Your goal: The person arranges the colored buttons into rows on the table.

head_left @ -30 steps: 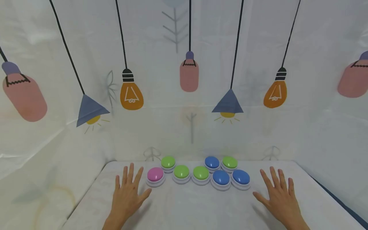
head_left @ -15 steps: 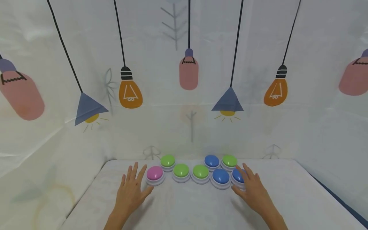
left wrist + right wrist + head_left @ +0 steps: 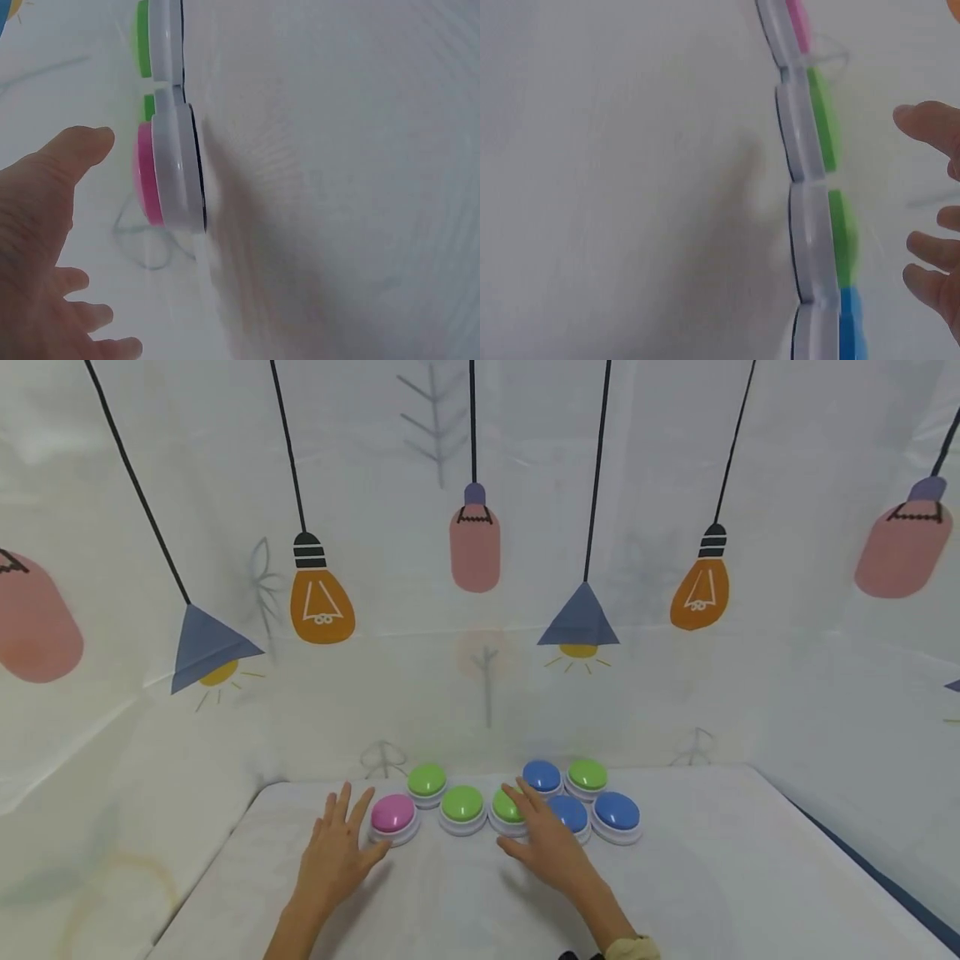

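The left hand (image 3: 333, 856), fingers and thumb spread apart, hovers over the white tabletop (image 3: 720, 868), with the pink button (image 3: 393, 812) just to its right. The right hand (image 3: 553, 847) hovers with thumb and fingers apart too, its fingertips partly covering a green button (image 3: 505, 810) in the head view, while a near blue button (image 3: 572, 814) sits just to its right and a far blue button (image 3: 542, 774) just beyond its fingertips.

On the table (image 3: 450, 902), the leftmost button (image 3: 393, 813) stands just right of your left hand (image 3: 330, 858). Beyond your right hand (image 3: 551, 845) stands a rear button (image 3: 542, 773), before the backdrop (image 3: 405, 693).
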Available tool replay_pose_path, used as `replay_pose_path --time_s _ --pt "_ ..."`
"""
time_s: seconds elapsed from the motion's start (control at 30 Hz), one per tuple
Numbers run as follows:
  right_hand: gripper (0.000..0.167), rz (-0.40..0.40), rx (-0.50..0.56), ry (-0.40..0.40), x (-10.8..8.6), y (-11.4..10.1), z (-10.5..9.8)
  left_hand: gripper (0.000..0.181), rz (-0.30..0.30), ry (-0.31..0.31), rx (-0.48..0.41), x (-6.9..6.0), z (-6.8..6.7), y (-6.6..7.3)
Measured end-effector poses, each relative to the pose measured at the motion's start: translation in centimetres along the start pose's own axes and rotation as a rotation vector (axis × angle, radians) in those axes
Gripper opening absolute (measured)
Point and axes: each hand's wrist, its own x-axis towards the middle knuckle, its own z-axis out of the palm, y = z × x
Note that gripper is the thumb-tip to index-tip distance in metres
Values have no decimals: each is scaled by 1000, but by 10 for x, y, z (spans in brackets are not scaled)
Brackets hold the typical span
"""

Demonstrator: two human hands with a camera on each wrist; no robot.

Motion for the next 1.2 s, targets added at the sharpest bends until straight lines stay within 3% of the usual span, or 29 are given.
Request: replay_pose_path --time_s 0.13,0.37,0.6,0.73,0.97,1.2 --pt "71 -54 30 -29 16 -26 19 80 -23 -24 -45 -1 5 -6" --pt "68 -138 39 -58 40 -68 49 78 -49 -108 -93 2 6 -4" --pt "65 -169 81 -86 63 -94 78 74 -69 -119 -100 0 2 -10" --pt "67 -189 72 -108 71 -103 93 71 -65 -122 -114 -2 -2 -16" --pt "64 -225 -57 -132 72 -107 112 70 -61 -157 -162 1 -3 -18" --pt "65 -220 -175 -89 75 -108 121 66 -74 -200 -167 -3 0 -17"
